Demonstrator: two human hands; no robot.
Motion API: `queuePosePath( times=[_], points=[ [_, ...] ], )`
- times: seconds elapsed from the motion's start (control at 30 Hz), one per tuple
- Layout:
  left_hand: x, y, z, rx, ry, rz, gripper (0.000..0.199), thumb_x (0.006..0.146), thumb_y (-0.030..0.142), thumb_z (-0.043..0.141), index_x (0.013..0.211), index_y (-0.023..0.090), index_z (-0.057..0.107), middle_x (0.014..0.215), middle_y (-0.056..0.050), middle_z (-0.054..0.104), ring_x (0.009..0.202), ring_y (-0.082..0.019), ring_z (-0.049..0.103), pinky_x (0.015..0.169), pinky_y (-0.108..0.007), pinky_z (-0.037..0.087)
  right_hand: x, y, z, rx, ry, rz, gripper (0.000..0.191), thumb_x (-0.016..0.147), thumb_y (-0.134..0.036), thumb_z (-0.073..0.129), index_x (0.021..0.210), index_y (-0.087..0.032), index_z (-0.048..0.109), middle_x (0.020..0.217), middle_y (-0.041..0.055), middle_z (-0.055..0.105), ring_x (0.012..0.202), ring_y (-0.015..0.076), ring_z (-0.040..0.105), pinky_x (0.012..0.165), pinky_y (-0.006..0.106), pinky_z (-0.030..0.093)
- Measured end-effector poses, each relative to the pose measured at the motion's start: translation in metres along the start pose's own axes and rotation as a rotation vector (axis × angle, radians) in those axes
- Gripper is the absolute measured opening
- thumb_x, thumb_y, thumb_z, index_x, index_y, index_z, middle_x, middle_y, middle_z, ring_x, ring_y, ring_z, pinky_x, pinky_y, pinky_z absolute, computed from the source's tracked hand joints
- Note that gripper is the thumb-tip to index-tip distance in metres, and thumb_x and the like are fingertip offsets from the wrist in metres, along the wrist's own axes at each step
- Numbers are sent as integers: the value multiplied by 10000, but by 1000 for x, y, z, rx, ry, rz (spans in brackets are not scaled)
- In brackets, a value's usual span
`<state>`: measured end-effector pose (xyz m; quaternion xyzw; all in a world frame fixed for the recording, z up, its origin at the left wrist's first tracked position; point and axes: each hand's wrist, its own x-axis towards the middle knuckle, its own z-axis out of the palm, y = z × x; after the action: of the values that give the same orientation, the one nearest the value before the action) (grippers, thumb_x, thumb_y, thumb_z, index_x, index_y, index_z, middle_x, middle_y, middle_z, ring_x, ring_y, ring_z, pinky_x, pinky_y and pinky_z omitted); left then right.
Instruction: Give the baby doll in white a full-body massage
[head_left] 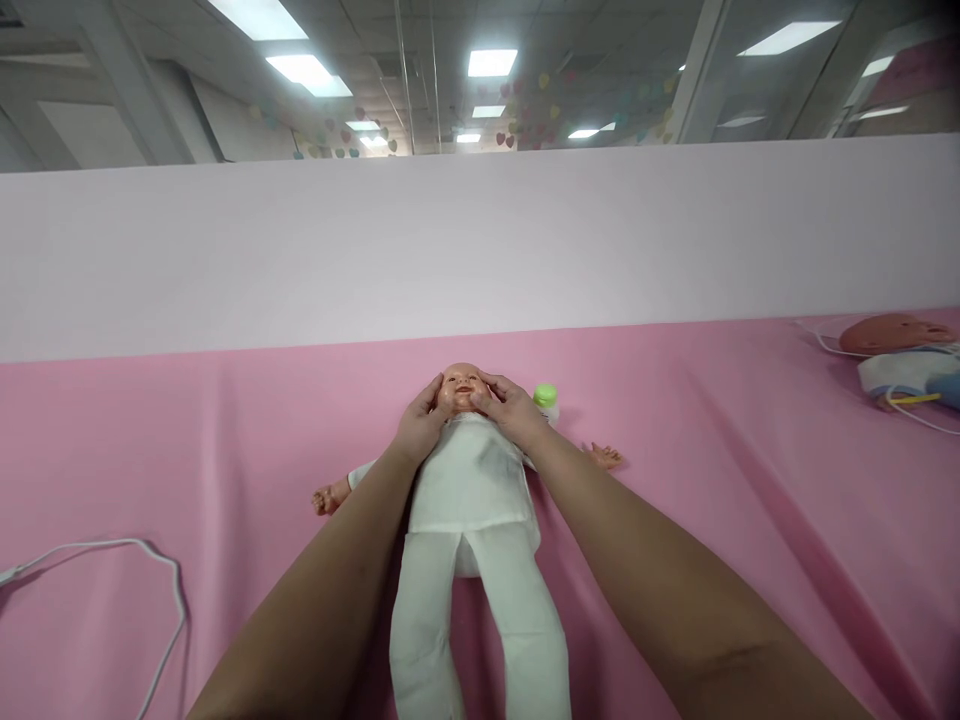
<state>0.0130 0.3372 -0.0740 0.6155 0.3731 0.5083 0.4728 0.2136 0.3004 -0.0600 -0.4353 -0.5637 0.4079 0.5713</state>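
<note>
A baby doll [474, 480] in a white top and white trousers lies on its back, head away from me and legs toward me. My left hand [422, 420] cups the left side of the doll's head, thumb on its cheek. On the other side, my right hand [514, 408] holds the head in the same way, its thumb near the mouth. Both of the doll's arms stretch outward, partly hidden behind my forearms. Just right of my right hand stands a small bottle with a green cap [545, 395], its lower part hidden.
Pink cloth [262, 430] covers the surface, with folds at the right. A white cable [176, 580] curves at the lower left. Another doll [889, 335] lies at the far right edge with white and blue cloth. Behind runs a white panel [450, 240] below glass.
</note>
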Motion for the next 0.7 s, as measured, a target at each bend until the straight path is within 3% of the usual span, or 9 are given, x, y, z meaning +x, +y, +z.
queuePosePath(
  times=[0.1,0.33,0.47,0.7],
  points=[
    [-1,-1,1,135,-4,56,901,806,516,831,1571,236,445,1556,-120,538,1417,-331,515,1187,-466,411,-2,-1,3,-80,18,-28,744,707,-511,902,1364,-299,623,1369,43,676,1261,269,631,1103,438,502],
    [-2,-1,1,211,-15,66,921,837,523,796,1603,216,388,1551,-130,541,1404,-314,535,1184,-443,421,3,9,6,-133,81,-7,843,657,-503,928,1396,-288,582,1391,60,657,1259,286,631,1109,465,497],
    [-3,3,1,213,-27,36,947,861,537,762,1625,172,340,1582,-136,504,1440,-309,495,1202,-437,398,2,6,4,-78,47,15,818,686,-467,916,1416,-290,592,1417,52,653,1296,284,616,1133,465,482],
    [-2,4,-1,120,-8,13,855,872,515,749,1594,200,417,1592,-94,497,1463,-289,467,1231,-405,350,1,3,-1,91,-47,1,685,799,-464,842,1422,-293,614,1453,20,637,1351,255,589,1192,441,432]
  ],
)
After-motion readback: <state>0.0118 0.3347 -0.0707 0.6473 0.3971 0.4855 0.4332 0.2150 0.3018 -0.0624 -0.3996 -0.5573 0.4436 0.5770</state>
